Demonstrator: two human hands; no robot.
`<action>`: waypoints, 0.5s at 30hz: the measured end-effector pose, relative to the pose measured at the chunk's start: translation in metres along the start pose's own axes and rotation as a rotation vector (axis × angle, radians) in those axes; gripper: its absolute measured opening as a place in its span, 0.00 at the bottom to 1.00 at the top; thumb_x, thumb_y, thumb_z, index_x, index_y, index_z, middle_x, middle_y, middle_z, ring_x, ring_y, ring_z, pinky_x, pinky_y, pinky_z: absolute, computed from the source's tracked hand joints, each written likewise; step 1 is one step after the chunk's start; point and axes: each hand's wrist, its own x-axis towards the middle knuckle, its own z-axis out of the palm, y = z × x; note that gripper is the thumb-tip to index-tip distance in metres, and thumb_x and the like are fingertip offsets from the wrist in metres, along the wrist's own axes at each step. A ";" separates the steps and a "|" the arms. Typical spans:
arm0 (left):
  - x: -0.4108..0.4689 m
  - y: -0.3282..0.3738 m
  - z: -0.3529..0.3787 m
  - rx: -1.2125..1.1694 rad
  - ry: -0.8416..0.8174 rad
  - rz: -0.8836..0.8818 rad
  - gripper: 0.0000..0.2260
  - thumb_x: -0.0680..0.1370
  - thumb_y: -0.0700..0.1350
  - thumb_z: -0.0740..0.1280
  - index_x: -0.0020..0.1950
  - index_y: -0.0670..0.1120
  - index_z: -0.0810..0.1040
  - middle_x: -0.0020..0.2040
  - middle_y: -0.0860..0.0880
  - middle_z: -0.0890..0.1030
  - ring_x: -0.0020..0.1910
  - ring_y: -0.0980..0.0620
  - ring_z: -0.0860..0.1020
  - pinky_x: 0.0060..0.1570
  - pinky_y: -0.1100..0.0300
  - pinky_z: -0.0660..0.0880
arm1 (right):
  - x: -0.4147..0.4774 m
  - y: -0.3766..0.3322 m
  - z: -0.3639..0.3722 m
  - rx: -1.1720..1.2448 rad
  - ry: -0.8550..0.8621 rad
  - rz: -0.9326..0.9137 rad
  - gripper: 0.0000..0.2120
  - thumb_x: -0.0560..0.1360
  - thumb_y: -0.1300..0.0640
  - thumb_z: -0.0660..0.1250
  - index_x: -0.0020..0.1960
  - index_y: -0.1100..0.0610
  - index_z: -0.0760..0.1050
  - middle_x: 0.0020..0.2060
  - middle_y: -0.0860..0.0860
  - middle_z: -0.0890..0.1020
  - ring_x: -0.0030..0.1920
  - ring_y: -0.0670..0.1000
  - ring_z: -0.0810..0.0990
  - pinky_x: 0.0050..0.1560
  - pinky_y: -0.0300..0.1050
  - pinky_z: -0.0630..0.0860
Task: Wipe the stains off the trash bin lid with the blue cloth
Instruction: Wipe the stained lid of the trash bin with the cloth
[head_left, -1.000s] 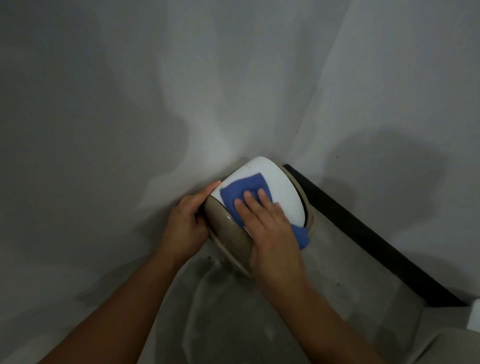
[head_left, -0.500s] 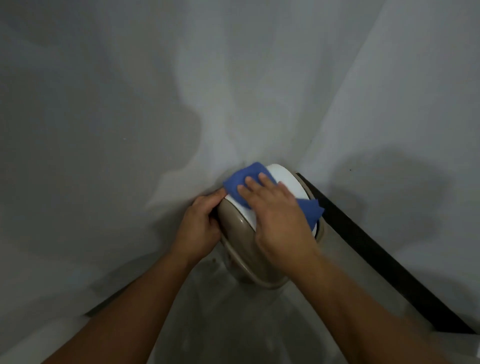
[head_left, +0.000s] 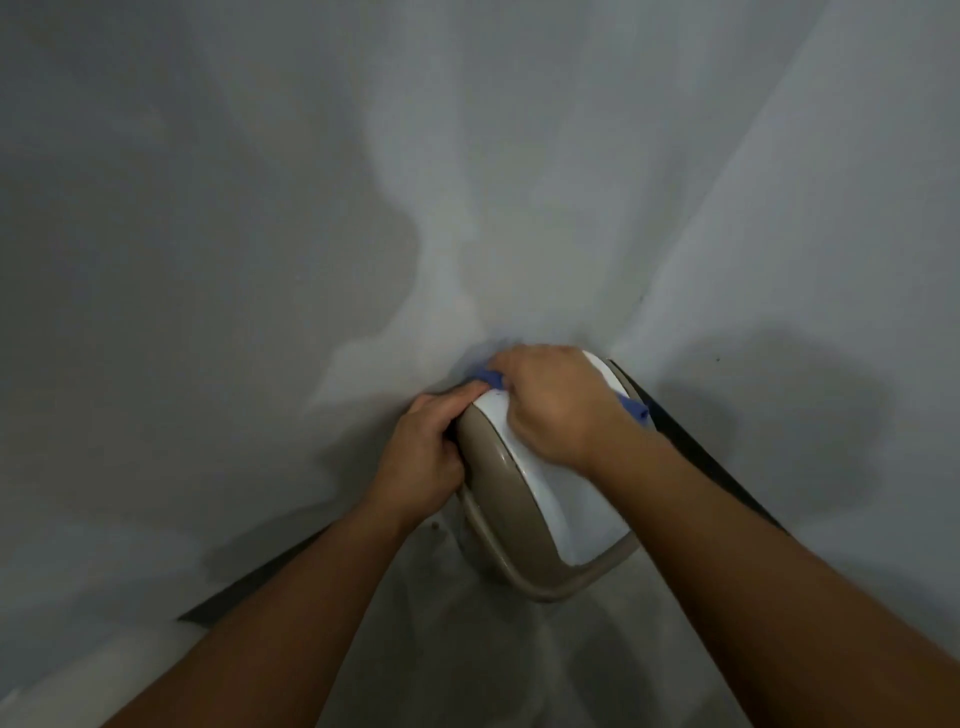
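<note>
2 hands are at work on the trash bin lid (head_left: 545, 499), which sits on its bin in the corner where 2 pale walls (head_left: 260, 208) meet, down on the floor (head_left: 467, 675). The lid has a white panel set in a tan surround.

The left hand (head_left: 423, 457) wraps the lid's left edge, fingers curled closed around the tan rim, apparently steadying the bin. The right hand (head_left: 556, 402) lies at the far end of the white panel, curled down over the blue cloth (head_left: 488, 378); its grip is closed on the cloth, which peeks out bunched at the fingertips and again as a small tail past the wrist on the right. The hand is motion-blurred, so the exact finger positions cannot be read.

The step in hand looks like the wiping itself, mid-stroke at the far edge of the panel. No stain is plain on the near white area, though the light is dim and what lies under the hand is hidden. The next move probably calls for drawing the cloth back toward the near end with steady pressure while the left hand braces the bin against sliding.
</note>
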 end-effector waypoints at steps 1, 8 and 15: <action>0.000 -0.001 -0.001 -0.001 -0.009 -0.006 0.30 0.65 0.22 0.62 0.65 0.39 0.79 0.54 0.46 0.81 0.57 0.44 0.78 0.59 0.67 0.68 | -0.012 -0.007 0.002 0.017 0.027 -0.036 0.16 0.70 0.59 0.58 0.55 0.56 0.75 0.51 0.56 0.82 0.53 0.58 0.77 0.58 0.51 0.70; 0.003 0.000 0.003 -0.010 -0.110 -0.018 0.33 0.66 0.24 0.60 0.67 0.46 0.78 0.61 0.50 0.82 0.56 0.44 0.74 0.59 0.65 0.68 | -0.065 0.029 0.005 0.128 0.202 0.168 0.18 0.77 0.59 0.58 0.66 0.57 0.70 0.67 0.60 0.73 0.68 0.60 0.68 0.68 0.60 0.63; 0.001 -0.004 0.006 -0.028 -0.099 -0.074 0.28 0.66 0.26 0.62 0.63 0.44 0.79 0.49 0.49 0.79 0.52 0.47 0.73 0.53 0.62 0.69 | -0.027 -0.007 0.006 0.141 0.217 0.064 0.14 0.73 0.60 0.58 0.56 0.57 0.78 0.51 0.57 0.83 0.52 0.59 0.79 0.59 0.50 0.70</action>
